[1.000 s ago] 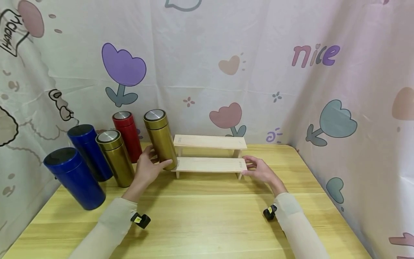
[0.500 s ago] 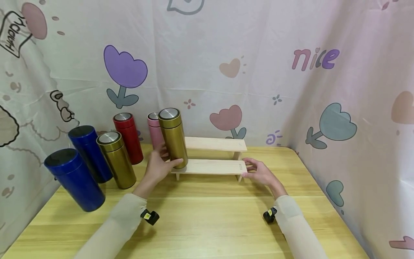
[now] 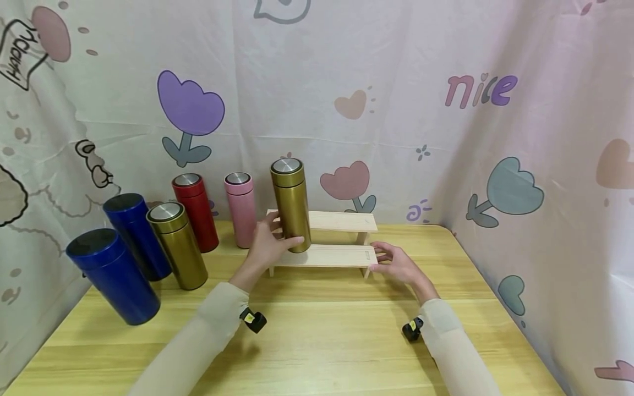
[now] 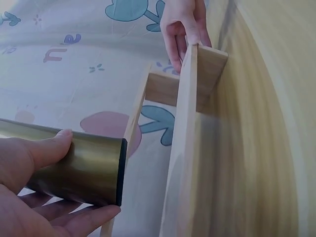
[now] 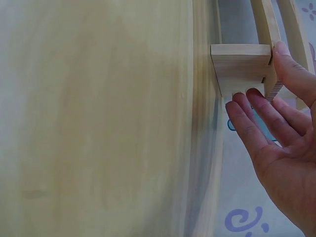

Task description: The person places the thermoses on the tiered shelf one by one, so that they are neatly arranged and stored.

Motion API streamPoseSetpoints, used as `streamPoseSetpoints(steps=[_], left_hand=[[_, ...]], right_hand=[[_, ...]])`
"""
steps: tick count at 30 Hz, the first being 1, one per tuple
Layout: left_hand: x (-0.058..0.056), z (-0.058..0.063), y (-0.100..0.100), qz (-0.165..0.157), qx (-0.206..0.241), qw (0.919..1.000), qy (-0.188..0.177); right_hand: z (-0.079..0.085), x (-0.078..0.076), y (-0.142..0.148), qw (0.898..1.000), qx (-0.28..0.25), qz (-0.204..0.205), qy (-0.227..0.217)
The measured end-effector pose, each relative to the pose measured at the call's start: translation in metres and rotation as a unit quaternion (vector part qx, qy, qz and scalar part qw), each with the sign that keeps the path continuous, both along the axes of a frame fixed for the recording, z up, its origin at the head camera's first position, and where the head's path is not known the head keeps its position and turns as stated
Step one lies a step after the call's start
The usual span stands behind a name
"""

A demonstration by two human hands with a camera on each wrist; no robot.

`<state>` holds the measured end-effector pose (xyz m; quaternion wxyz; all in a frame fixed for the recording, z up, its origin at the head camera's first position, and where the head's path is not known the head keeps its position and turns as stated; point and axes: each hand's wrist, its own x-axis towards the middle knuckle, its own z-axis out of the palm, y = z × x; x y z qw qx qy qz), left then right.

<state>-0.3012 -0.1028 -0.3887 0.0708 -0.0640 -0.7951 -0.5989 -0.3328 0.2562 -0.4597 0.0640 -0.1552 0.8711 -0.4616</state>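
Observation:
My left hand [image 3: 266,246] grips a gold thermos flask [image 3: 291,203] with a silver lid, thumb across its front and fingers behind. The flask stands nearly upright over the left part of a two-step wooden rack [image 3: 342,256]. In the left wrist view a gap shows between the flask's black base [image 4: 121,173] and the lower board [image 4: 178,163]. At the rack's right end, my right hand [image 3: 400,265] holds the lower step. Its thumb [image 5: 282,48] lies on the board's edge, and the other fingertips reach the leg [image 5: 242,64] below.
Left of the rack stand a pink flask [image 3: 241,212], a red flask [image 3: 197,214], a second gold flask [image 3: 179,247] and two blue flasks [image 3: 114,278] [image 3: 138,236]. A patterned curtain [image 3: 396,126] hangs behind the wooden table [image 3: 327,341].
My left hand has carried the gold flask rightward from the rack's left end to over its boards, lifting it slightly. The pink flask behind has come into view. My right hand stays put.

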Motion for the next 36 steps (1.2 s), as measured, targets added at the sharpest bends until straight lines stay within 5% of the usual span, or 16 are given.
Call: streamPoseSetpoints(steps=[14,21,27,36], left_hand=[[-0.019,0.013,0.043,-0.03,0.007,0.9995,0.009],[-0.029,0.017,0.066,-0.04,0.021,0.9989,0.007],[-0.037,0.021,0.083,-0.045,0.006,0.9984,0.033],[-0.049,0.025,0.105,-0.051,-0.026,0.9972,0.049]], right_hand=[[-0.001,-0.002,0.0,1.0,0.012,-0.005,0.004],[0.028,0.019,-0.009,1.0,0.011,0.01,0.002],[0.003,0.001,0.0,1.0,0.01,0.0,0.005],[-0.003,-0.002,0.003,1.0,0.005,0.001,0.009]])
